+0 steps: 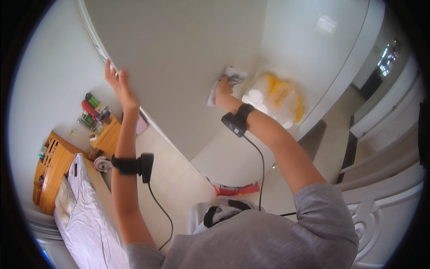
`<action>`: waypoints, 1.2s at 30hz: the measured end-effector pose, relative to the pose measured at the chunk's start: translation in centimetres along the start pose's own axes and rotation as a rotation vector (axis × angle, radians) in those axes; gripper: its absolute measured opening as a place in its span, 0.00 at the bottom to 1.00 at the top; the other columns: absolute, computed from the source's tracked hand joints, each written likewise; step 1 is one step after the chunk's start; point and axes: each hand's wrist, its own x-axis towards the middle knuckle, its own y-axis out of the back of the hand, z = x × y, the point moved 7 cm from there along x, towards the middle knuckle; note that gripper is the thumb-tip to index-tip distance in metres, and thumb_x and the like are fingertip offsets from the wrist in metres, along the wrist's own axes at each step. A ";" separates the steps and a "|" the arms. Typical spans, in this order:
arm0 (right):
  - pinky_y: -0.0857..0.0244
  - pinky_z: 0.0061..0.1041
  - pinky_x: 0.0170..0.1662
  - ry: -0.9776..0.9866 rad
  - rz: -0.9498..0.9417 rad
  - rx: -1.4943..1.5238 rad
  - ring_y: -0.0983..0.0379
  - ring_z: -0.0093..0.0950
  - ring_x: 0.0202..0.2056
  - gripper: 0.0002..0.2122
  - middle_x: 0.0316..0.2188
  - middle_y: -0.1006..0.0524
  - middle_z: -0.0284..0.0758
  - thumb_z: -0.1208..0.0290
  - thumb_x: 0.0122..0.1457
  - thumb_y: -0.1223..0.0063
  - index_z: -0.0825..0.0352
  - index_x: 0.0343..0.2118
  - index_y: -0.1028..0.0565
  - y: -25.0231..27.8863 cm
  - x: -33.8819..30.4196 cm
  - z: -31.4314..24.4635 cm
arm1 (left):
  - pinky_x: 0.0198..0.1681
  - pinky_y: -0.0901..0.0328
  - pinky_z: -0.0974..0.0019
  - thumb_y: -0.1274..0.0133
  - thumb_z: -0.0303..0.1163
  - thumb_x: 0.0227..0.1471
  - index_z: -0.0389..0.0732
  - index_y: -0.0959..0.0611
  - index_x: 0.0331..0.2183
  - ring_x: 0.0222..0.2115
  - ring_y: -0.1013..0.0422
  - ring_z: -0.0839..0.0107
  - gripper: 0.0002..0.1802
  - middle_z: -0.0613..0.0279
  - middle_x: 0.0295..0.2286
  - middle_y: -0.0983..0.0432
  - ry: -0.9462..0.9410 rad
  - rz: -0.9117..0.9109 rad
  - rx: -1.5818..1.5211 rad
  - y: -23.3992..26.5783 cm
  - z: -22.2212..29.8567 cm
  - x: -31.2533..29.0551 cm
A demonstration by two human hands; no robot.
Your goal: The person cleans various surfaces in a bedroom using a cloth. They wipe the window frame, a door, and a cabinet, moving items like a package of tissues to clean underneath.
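Grey and smooth, a wide panel (170, 67) extends in front of the person, and a white cloth (237, 74) with dark marks lies against it, toward its right part. The right hand (223, 88) has hold of this cloth; its fingers bend over it, though their tips are partly hidden. The left hand (122, 89) is raised at the pale left edge of the panel, well open, fingers somewhat apart, holding nothing; whether it touches the edge, I cannot tell. Near the right hand, to its right, sits a plastic bag (286, 96), white and yellow. Farther left are a bed (87, 219) with pale sheet and a small wooden cabinet (107, 135).
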 end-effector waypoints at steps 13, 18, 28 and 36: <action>0.42 0.40 0.56 -0.702 -1.013 0.834 0.35 0.34 0.50 0.23 0.47 0.29 0.34 0.47 0.60 0.67 0.59 0.49 0.33 6.2 -13.0 9.7 | 0.43 0.38 0.66 0.47 0.50 0.52 0.41 0.47 0.59 0.40 0.35 0.68 0.42 0.50 0.45 0.36 0.080 -0.097 0.134 0.5 0.1 0.9; 0.42 0.38 0.56 -0.333 -0.859 0.687 0.34 0.36 0.50 0.23 0.46 0.28 0.38 0.54 0.57 0.61 0.66 0.48 0.32 20.0 -8.1 2.8 | 0.47 0.38 0.62 0.45 0.53 0.49 0.44 0.44 0.59 0.44 0.36 0.62 0.43 0.48 0.48 0.38 0.036 -0.061 0.049 0.8 -1.8 0.9; 0.40 0.31 0.52 1.048 -0.068 -0.133 0.33 0.34 0.48 0.19 0.45 0.28 0.39 0.66 0.54 0.50 0.69 0.48 0.32 39.2 -3.4 -31.5 | 0.54 0.44 0.56 0.50 0.49 0.54 0.38 0.44 0.59 0.53 0.41 0.52 0.39 0.41 0.53 0.43 0.040 0.185 0.766 2.2 4.4 -1.2; 0.57 0.44 0.61 1.891 0.435 -1.475 0.47 0.35 0.61 0.28 0.58 0.40 0.38 0.74 0.45 0.48 0.59 0.54 0.34 36.2 5.3 -31.7 | 0.59 0.49 0.52 0.47 0.24 0.42 0.42 0.25 0.44 0.56 0.44 0.57 0.23 0.55 0.53 0.39 -0.736 -0.413 0.751 -24.7 11.4 -10.3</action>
